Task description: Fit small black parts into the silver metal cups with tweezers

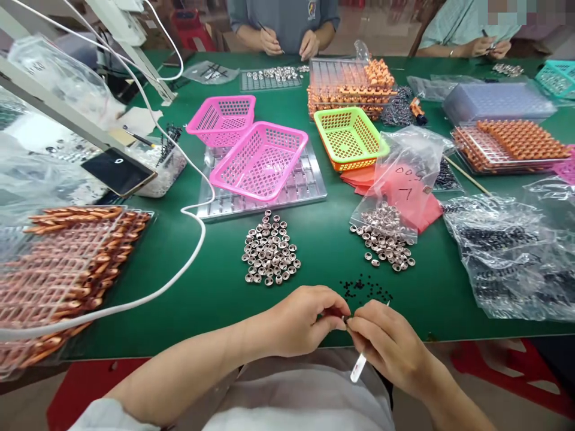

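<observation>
My left hand (305, 320) pinches a tiny part (345, 319) between thumb and forefinger near the table's front edge. It is mostly hidden by fingertips, so its kind cannot be made out. My right hand (389, 338) meets it there, fingertips closed close to the same part. Held in the right hand is a slim tool with a flat white end (358, 368) pointing down; its thin tip pokes out above the knuckles. Just beyond the hands lie scattered tiny black pieces (362, 287). Small silvery cup-shaped metal parts (271, 251) form a pile to the left, and a similar pile (390, 239) spills from a plastic bag.
Pink baskets (260, 161) rest on a metal tray (309, 191). A green basket (350, 137) stands behind the red bags. A white cable (179, 272) crosses the left side, near racks of copper-coloured parts (81, 257). Bagged black parts (512, 257) lie right. Two people work opposite.
</observation>
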{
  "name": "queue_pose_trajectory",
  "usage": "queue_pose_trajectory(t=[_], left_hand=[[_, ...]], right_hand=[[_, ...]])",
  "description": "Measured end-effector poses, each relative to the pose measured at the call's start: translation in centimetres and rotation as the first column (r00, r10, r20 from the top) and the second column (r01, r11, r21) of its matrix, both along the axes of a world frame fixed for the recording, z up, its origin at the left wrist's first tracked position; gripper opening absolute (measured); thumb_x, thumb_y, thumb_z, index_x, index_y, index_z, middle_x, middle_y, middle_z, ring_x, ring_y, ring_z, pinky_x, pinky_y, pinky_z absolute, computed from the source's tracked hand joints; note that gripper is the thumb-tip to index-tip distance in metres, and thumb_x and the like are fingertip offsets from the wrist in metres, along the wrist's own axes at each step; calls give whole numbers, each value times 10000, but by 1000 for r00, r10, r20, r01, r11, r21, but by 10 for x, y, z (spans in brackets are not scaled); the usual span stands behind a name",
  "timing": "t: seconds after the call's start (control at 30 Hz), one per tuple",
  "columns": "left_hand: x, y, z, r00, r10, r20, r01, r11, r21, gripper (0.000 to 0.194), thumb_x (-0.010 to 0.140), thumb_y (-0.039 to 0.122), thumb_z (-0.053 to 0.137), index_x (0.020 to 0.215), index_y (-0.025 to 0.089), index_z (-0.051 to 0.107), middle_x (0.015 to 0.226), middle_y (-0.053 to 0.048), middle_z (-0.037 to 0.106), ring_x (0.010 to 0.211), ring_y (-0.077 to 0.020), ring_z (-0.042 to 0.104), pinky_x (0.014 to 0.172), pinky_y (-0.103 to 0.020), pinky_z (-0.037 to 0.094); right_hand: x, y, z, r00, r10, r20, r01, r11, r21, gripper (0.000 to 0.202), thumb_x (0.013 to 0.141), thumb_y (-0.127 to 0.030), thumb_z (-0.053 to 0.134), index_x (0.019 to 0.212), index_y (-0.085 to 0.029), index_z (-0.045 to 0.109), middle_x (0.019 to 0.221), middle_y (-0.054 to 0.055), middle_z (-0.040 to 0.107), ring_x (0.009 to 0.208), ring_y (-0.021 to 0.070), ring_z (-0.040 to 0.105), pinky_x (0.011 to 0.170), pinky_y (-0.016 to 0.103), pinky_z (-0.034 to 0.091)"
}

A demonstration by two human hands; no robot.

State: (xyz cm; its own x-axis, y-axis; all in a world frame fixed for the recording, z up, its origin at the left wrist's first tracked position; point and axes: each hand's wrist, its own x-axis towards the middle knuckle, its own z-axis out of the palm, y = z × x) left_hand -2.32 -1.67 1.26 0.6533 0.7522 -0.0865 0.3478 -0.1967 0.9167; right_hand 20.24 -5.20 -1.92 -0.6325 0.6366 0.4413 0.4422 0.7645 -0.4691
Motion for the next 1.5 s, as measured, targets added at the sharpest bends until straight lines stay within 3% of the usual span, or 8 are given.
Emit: queue_pose_trajectory(t=[0.2, 0.43, 0.6, 0.77, 0.9, 1.1, 1.27, 1.5], left_hand=[[-34, 18, 5, 962, 218, -163, -164, 943, 290, 161, 950, 175, 541, 973, 185, 700, 923, -60, 726, 867, -190, 669, 790, -297, 533], [-86, 42, -11, 756, 458, -467, -140, 811, 568, 241, 916, 235, 513, 1019, 164, 719, 1007, -124, 710, 978, -316, 639, 834, -429, 525], [-44, 49, 1, 789, 440, -429, -77, 763, 642, 217, 951, 238, 513, 1005, 144, 702, 994, -131, 683, 989, -312, 613, 877, -452, 511], [31, 70, -3, 880, 174, -442, 88, 854, 513, 208, 954, 161, 570, 1133, 124, 669, 1068, -132, 677, 1029, -294, 607, 890, -431, 519], [62, 95, -16, 908, -11, -418, 189, 903, 386, 283, 918, 132, 645, 1199, 162, 665, 1125, -117, 689, 1076, -283, 629, 908, -407, 523], [73, 110, -24, 913, -79, -401, 234, 906, 353, 146, 876, 120, 692, 1010, 168, 726, 1002, -79, 711, 964, -240, 667, 835, -336, 536], [71, 106, -26, 932, -16, -363, 156, 920, 359, 92, 866, 164, 673, 950, 173, 709, 983, -72, 703, 926, -223, 673, 816, -321, 546], [38, 57, -8, 943, 138, -304, -51, 959, 278, 80, 878, 211, 605, 924, 189, 666, 828, -8, 738, 678, -146, 674, 624, -240, 527]], right_hand=[[10, -2, -5, 970, -140, -201, 139, 990, -21, 374, 883, -11, 620, 1231, -139, 570, 900, 73, 673, 782, 159, 616, 669, 301, 538], [27, -8, -16, 917, -292, -272, 289, 956, -51, 278, 890, -28, 622, 1123, -179, 620, 825, 47, 668, 723, 149, 601, 617, 303, 528], [31, -7, -18, 891, -336, -304, 347, 938, -18, 270, 876, -26, 643, 1104, -168, 632, 803, 44, 668, 705, 149, 601, 603, 296, 516], [32, -7, -14, 894, -344, -286, 363, 932, 13, 247, 874, -47, 649, 1086, -172, 637, 802, 44, 678, 716, 163, 624, 628, 307, 531], [43, -14, -14, 888, -360, -286, 378, 926, 7, 275, 863, -30, 656, 1101, -166, 639, 809, 52, 680, 710, 164, 616, 619, 313, 529], [56, -24, -23, 851, -408, -331, 423, 906, -30, 375, 832, 24, 663, 1144, -182, 636, 823, 47, 673, 709, 159, 605, 605, 312, 527], [53, -28, -15, 815, -436, -383, 419, 898, -130, 294, 920, -69, 574, 1181, -187, 640, 919, 77, 683, 815, 197, 648, 687, 362, 567], [52, -17, -11, 614, -560, -556, 573, 801, -173, 418, 1060, -412, 277, 1037, -242, 658, 1165, 130, 594, 1005, 247, 605, 727, 410, 555]])
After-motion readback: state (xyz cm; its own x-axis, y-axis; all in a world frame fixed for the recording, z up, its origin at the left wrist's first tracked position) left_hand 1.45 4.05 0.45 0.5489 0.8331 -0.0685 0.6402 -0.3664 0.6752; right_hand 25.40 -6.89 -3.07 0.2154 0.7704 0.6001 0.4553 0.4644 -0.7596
